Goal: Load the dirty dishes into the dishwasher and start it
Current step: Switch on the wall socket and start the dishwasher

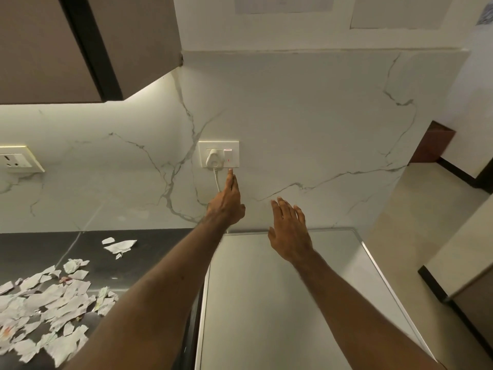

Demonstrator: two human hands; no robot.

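A white socket plate (218,154) is set in the marble wall, with a white plug (214,158) in it and a switch (228,156) marked red on its right side. A white cord (217,180) hangs down from the plug. My left hand (226,201) points up with the index finger stretched out, its tip just under the plate's lower edge below the switch; the other fingers are curled. My right hand (289,231) hovers flat with fingers apart over the back of the dishwasher's white top (266,303), holding nothing. No dishes are in sight.
A dark countertop (40,244) on the left carries several torn paper scraps (50,297). A second socket plate (18,160) sits far left on the wall. A brown wall cabinet (66,44) hangs overhead at the upper left. Pale floor (416,209) runs along the right.
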